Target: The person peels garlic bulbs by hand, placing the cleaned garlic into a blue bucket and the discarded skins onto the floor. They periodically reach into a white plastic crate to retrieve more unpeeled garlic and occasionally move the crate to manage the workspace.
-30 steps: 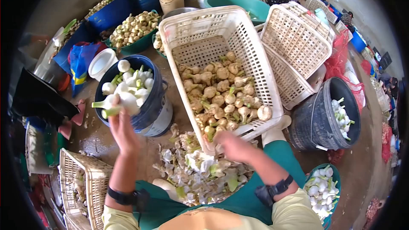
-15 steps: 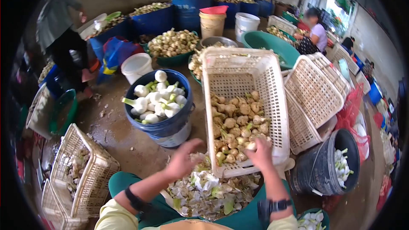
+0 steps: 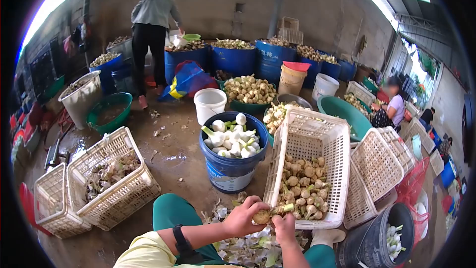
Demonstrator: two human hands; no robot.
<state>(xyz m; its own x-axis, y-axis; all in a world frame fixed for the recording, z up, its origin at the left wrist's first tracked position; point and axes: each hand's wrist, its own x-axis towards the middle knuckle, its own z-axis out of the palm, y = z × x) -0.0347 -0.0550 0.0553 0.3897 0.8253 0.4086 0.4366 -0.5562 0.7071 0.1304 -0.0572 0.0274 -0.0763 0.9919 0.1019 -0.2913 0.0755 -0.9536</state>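
1. The pale slatted crate (image 3: 342, 178) holds a heap of brown, unpeeled bulbs (image 3: 305, 183) and stands just beyond the hands.
2. At the back, a person in a grey top (image 3: 156, 12) leans over a blue barrel (image 3: 186, 59); half a second ago this person was at the left edge of the view.
3. The blue bucket (image 3: 230, 168), left of the crate, is heaped with white bulbs (image 3: 233, 139).
4. Papery peelings (image 3: 248, 252) lie in a pile below the hands.
5. The left hand (image 3: 243, 220) has its fingers curled and clamped on one brown bulb. Earlier it was spread and held nothing.
6. The right hand (image 3: 284, 228) has its fingers drawn in against the stem side; whether they pinch it, I cannot tell. Earlier it was reaching into the crate.
7. The held brown bulb (image 3: 261, 217) sits between both hands at the crate's near edge, its cut green stem (image 3: 286, 208) pointing right.
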